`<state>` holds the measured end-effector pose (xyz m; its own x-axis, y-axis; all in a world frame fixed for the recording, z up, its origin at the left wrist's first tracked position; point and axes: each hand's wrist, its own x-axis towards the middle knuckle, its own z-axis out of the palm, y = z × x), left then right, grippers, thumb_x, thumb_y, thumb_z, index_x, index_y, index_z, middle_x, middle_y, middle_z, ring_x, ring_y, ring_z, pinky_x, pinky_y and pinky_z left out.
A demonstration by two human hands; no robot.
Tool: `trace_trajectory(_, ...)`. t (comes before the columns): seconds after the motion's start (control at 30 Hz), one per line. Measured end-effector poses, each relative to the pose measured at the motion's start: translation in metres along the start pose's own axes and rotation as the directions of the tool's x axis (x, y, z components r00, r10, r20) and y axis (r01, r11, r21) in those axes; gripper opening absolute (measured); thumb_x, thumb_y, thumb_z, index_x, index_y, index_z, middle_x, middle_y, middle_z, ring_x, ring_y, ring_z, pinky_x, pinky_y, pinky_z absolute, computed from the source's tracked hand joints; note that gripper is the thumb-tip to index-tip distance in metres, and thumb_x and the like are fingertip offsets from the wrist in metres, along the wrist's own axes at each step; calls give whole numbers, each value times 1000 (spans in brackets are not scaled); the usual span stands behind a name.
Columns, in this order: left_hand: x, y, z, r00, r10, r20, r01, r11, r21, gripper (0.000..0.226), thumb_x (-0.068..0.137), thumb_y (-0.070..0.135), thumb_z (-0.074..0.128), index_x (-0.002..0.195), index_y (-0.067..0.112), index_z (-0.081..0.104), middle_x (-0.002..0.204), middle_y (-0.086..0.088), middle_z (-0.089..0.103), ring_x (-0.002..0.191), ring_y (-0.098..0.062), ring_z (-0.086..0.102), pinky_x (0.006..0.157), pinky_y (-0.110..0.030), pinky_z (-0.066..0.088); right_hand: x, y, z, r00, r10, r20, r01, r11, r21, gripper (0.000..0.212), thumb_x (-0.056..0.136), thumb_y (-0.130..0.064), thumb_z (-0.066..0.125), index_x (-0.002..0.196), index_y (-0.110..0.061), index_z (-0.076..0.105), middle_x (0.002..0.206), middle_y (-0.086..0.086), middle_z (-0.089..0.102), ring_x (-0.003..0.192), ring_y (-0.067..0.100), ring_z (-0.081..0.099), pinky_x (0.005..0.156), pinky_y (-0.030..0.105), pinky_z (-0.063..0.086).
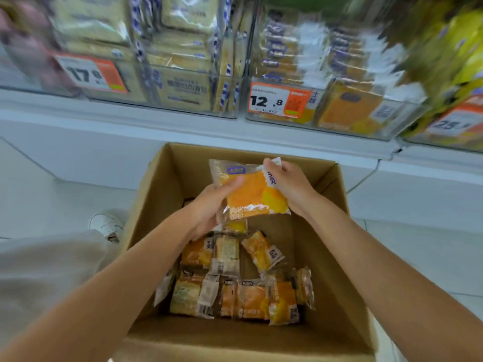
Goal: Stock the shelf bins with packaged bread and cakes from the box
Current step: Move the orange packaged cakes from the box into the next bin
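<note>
Both hands hold 1 orange pack (pixel 251 192) of cake, its printed face turned up toward the camera. The left hand (pixel 209 207) grips the lower left edge, with the thumb pressed across the front and the fingers curled behind. The right hand (pixel 287 184) pinches the upper right corner, and the crinkled white seal pokes up past its fingertips (pixel 269 163).

The pack hangs over the open cardboard box (pixel 154 194), apart from all 4 walls and nearer the far wall than the near one. Directly below the grip a loose heap of packs (pixel 235 286) lies on the box bottom. Most are orange and at least 2 are paler, with bare cardboard to their right.

Above and beyond the grip, past a white ledge (pixel 183 124), stand clear shelf bins. The orange bin (pixel 321 126) up and to the right holds matching packs behind a price tag (pixel 269 100) reading 12.8. The bread bin (pixel 183 109) up and to the left holds pale loaves. Farther right, yellow packs (pixel 457 61) are blurred.

A pale tiled floor (pixel 418 257) surrounds the box. A white shoe (pixel 107 223) and a light trouser leg (pixel 39 270) lie left of the left forearm. A thin cable (pixel 366 176) hangs right of the right hand.
</note>
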<state>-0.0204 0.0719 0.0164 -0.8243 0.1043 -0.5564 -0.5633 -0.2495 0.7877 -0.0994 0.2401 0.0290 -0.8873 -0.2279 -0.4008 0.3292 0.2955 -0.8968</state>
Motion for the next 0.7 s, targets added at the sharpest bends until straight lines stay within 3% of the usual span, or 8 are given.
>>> trace_trajectory(0.1,-12,21,12,998,62,-17,-62,998,-20,37,99,41,49,123,16,60,113,-12,72,106,-28,68,94,-43,53,-20,-19,-14,985,101,140,-119,985,126,60,82,-51,69,127,-16,52,109,10,72,95,24,71,82,37,59)
trace_trajectory(0.17,-18,36,17,994,103,-29,-102,995,10,36,98,46,50,122,20,59,113,-11,71,106,-27,68,91,-44,55,-34,-32,-24,968,116,223,-150,979,139,58,76,-42,75,124,-15,57,110,8,73,99,23,71,84,36,58)
trace_trajectory(0.27,-19,59,33,947,283,-155,-243,941,236,45,95,48,56,126,14,56,112,-10,70,99,-25,69,77,-34,58,-46,-51,-34,977,82,199,-123,972,201,66,65,-45,82,121,-15,62,109,8,73,103,26,69,98,43,51)
trace_trajectory(0.4,-20,98,45,867,472,-159,-398,848,349,48,95,46,58,131,15,53,114,-8,68,92,-17,69,65,-23,57,-49,-84,-43,981,-18,191,-30,969,245,61,68,-32,79,124,-13,62,110,10,73,100,25,71,91,41,55)
trace_trajectory(0.5,-18,134,46,801,592,-86,-482,725,492,46,98,54,46,101,11,62,80,-1,64,71,-16,64,69,-25,53,-36,-109,-58,990,-97,104,63,954,292,51,73,-23,79,121,-11,64,106,9,74,95,23,72,79,33,59)
trace_trajectory(0.57,-5,164,43,657,741,-139,-509,572,643,43,100,52,42,80,16,55,68,4,54,63,-12,54,62,-25,44,-21,-126,-71,986,-154,65,128,946,297,49,71,-24,79,117,-13,66,108,9,73,96,24,72,82,35,58)
trace_trajectory(0.63,18,195,34,562,809,-172,-485,490,724,37,98,52,46,93,19,62,82,6,62,76,-12,58,67,-27,41,-4,-144,-82,981,-193,15,181,941,285,43,68,-24,79,108,-14,67,108,10,73,94,24,72,83,37,58)
trace_trajectory(0.7,43,224,27,576,809,-120,-440,430,788,49,96,56,48,124,18,61,109,3,65,98,-14,59,80,-27,43,22,-160,-92,974,-227,-26,225,935,274,42,65,-23,79,105,-14,67,105,11,74,92,25,72,82,38,58)
